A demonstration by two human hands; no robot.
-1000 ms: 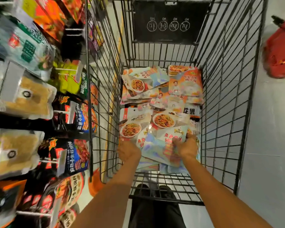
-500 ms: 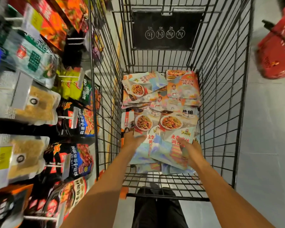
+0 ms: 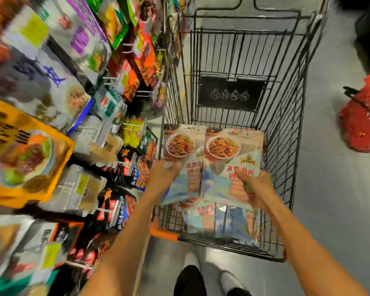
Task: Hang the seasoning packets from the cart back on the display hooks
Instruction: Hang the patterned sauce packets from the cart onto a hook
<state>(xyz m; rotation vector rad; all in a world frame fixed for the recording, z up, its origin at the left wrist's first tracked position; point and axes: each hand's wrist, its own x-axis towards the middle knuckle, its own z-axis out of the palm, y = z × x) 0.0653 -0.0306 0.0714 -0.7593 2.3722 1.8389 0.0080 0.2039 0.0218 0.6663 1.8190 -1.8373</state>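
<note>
Above the cart (image 3: 286, 146), the left hand (image 3: 161, 177) and right hand (image 3: 255, 189) each grip a seasoning packet (image 3: 181, 159), (image 3: 229, 163).

light: bright, even | blur: heavy motion blur left | edges: wide-angle bowing

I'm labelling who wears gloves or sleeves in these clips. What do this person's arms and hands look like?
The left forearm and right forearm are bare to the frame's lower edge: no sleeve or cuff shows. The left hand and right hand are ungloved, with no watch or bracelet at either wrist. Blur hides any rings.
</note>
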